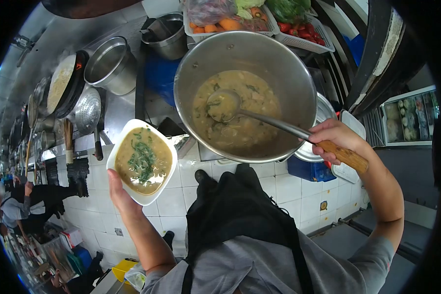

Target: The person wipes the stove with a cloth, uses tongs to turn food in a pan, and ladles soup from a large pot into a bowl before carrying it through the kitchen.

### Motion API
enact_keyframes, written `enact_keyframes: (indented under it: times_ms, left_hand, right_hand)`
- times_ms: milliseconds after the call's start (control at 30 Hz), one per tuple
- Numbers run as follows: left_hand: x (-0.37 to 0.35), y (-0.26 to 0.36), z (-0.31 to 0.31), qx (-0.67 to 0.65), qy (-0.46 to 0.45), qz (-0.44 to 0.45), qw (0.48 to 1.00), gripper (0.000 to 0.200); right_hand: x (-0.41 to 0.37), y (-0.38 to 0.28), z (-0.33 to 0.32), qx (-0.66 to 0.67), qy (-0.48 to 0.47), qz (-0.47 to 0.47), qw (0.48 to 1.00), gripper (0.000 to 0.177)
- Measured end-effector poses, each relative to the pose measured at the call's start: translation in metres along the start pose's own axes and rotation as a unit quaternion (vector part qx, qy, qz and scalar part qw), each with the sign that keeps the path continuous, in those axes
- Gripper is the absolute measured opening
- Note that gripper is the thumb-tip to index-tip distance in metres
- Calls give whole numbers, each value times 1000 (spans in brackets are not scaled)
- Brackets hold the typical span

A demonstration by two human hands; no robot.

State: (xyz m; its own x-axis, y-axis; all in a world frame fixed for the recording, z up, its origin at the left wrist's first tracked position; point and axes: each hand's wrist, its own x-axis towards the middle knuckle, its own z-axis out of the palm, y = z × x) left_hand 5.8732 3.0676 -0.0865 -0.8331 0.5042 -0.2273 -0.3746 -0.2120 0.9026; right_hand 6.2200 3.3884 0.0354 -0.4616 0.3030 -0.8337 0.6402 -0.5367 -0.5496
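In the head view, a large steel stockpot stands in front of me, partly filled with a thick yellowish soup that has green leaves in it. My right hand is closed around the wooden-handled ladle, whose bowl lies in the soup with some of it inside. To the left of the pot, my left hand holds a white bowl from below and the side. That bowl is full of similar soup, with chopped green herbs on top. Most of my left fingers are hidden beneath it.
At the left are a steel pot, a perforated skimmer and a steaming wok. Vegetable baskets stand behind the stockpot. A blue container is below its right side. Another person works at far left.
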Motion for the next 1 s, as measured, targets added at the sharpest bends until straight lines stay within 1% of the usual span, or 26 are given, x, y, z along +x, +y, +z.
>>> enact_keyframes:
  times_ms: [67,100,167,200,267,333,400,467,533,567,600,667,867,933,1000]
  left_hand:
    - [2,-1,-1,-4,-10,4,1000,56]
    - [3,-1,-1,-8,-21,6,1000,55]
    - [3,1,2,-4,-18,8,1000,56]
    - [3,2,4,-1,-14,7,1000,56]
    - [5,3,5,2,-15,8,1000,57]
    - [6,4,8,3,-15,11,1000,57]
    - [8,5,10,19,-12,7,1000,59]
    - [8,6,13,10,-12,8,1000,60]
    - [9,8,17,1,-15,9,1000,60]
    - [9,9,19,7,-11,9,1000,61]
    - [9,10,21,13,-8,10,1000,61]
    - [10,11,23,13,-14,13,1000,61]
    - [13,16,27,7,-40,10,999,61]
    - [13,17,29,5,-43,13,999,61]
    - [11,18,32,5,-33,11,999,60]
  right_hand:
    - [-3,9,-4,47,-11,-14,999,16]
    - [-4,12,-6,47,-12,-15,999,16]
    - [-7,20,-8,75,-25,-36,996,23]
    - [-8,23,-8,75,-26,-37,996,23]
    - [-10,31,-7,129,0,-35,991,31]
    - [-14,42,-11,137,-16,-51,989,32]
    - [-19,52,-11,203,-35,-63,976,34]
    - [-23,64,-12,213,-48,-76,973,36]
    - [-26,77,-11,256,-87,-112,956,37]
    - [-28,83,-9,283,-98,-108,948,39]
    - [-29,89,-7,282,-97,-112,948,39]
    - [-29,100,-3,324,-141,-131,926,39]
    - [-33,117,3,356,-155,-149,909,42]
    - [-31,124,2,398,-208,-147,881,45]
    - [-28,128,5,407,-215,-147,875,44]
